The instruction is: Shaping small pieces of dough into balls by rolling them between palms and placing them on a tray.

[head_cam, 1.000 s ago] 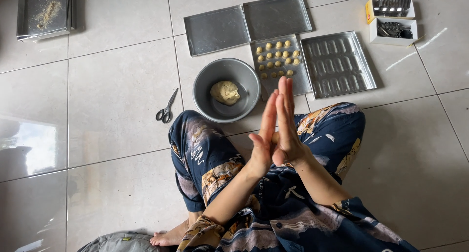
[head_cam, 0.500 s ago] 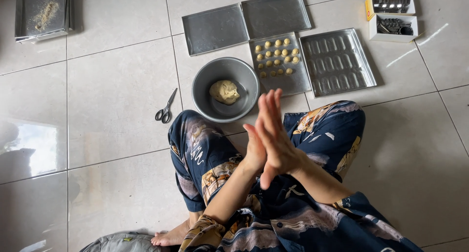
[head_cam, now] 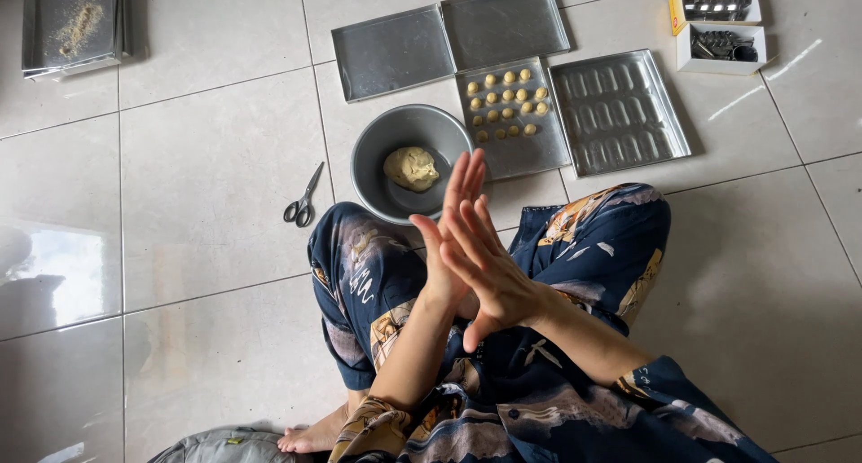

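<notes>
While the person sits cross-legged on the tiled floor [head_cam: 197,194], everything lies around a grey bowl [head_cam: 377,153] just in front of the knees. Far to the upper left of the bowl, at the corner of the view, sits a steel tray [head_cam: 40,32] with a smear of crumbs on it. Just left of the bowl lie scissors [head_cam: 303,198], blades pointing up and away. Inside the bowl rests a lump of pale dough [head_cam: 411,167]. Above the bowl lie two flat trays [head_cam: 391,50] side by side. Just right of the bowl, touching its rim, is a baking tray [head_cam: 525,153] carrying rows of small dough balls [head_cam: 507,99]. Beside that, further right of the bowl, lies a moulded tray [head_cam: 620,113] with oval hollows. Far to the upper right of the bowl stand two small white boxes [head_cam: 718,36] holding metal cutters.

Below the bowl, over the lap, the left hand [head_cam: 449,238] and the right hand [head_cam: 489,265] are pressed palm to palm, fingers straight and spread, crossed at a slant. Whether anything lies between the palms cannot be told.
</notes>
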